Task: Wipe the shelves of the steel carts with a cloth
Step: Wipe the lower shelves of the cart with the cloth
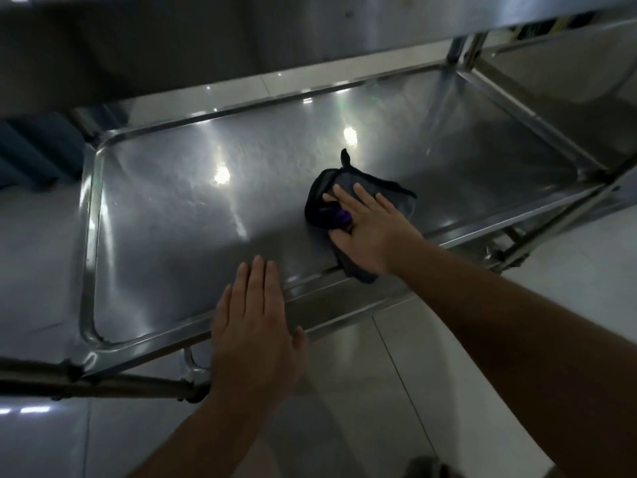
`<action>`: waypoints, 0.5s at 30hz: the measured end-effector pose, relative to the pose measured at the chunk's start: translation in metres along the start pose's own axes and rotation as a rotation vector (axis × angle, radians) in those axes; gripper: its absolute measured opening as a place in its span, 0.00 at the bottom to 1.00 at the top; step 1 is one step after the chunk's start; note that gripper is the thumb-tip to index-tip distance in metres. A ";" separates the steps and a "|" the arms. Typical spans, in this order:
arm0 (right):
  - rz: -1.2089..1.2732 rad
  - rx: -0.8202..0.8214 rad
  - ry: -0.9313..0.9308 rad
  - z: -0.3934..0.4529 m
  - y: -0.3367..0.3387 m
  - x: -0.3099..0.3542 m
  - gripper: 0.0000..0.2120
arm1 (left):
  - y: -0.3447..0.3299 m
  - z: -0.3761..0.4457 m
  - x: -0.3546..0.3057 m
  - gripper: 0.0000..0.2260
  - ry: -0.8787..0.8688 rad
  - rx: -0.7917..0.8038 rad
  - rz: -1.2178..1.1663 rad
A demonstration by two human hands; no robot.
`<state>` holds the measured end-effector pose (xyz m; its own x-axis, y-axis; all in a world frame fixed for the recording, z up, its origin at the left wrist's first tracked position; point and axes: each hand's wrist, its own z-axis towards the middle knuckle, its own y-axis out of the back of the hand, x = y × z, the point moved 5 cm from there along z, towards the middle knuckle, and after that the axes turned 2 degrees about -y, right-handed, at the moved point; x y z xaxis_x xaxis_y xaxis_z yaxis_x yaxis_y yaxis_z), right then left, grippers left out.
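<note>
A low steel cart shelf (193, 215) with a raised rim fills the middle of the head view. A dark grey cloth (396, 194) with a purple patch lies on its right half, near the front rim. My right hand (368, 229) presses flat on the cloth with straight fingers. My left hand (255, 326) rests flat on the shelf's front rim, fingers straight and together, holding nothing. Part of the cloth is hidden under my right palm.
An upper steel shelf (413, 19) overhangs the top of the view. A second cart's shelf (568, 108) stands to the right. A cart leg bar (103, 384) crosses at lower left. Glossy tiled floor (396, 391) lies around the cart. Something blue (34, 150) sits at far left.
</note>
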<state>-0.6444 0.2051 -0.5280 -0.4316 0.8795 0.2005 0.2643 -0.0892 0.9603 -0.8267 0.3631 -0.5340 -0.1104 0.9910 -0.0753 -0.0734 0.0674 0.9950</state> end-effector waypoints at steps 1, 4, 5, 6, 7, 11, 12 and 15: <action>-0.006 -0.005 0.005 0.001 0.000 -0.003 0.32 | 0.000 0.000 0.001 0.48 0.002 -0.005 -0.003; 0.015 -0.015 0.004 0.005 -0.001 -0.016 0.34 | 0.000 0.001 0.003 0.45 -0.008 0.002 -0.001; 0.017 -0.024 0.001 0.008 0.001 -0.024 0.36 | 0.000 0.002 0.003 0.44 -0.004 -0.004 0.003; 0.021 -0.030 -0.007 0.011 0.003 -0.033 0.37 | 0.000 0.003 0.004 0.43 0.002 -0.008 0.007; 0.024 -0.031 -0.013 0.013 0.006 -0.045 0.38 | -0.001 0.003 0.004 0.43 0.011 -0.001 0.010; 0.004 -0.028 -0.060 0.013 0.016 -0.107 0.39 | -0.005 0.002 0.006 0.41 0.027 0.026 0.036; -0.006 -0.029 -0.083 0.014 0.019 -0.125 0.38 | -0.005 0.001 0.006 0.41 0.031 0.034 0.045; -0.024 -0.031 -0.178 0.018 0.030 -0.187 0.33 | -0.002 -0.002 0.006 0.44 0.048 0.037 0.069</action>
<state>-0.5400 0.0459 -0.5399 -0.2769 0.9503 0.1421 0.2275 -0.0788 0.9706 -0.8290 0.3689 -0.5365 -0.1618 0.9868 -0.0087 -0.0275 0.0043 0.9996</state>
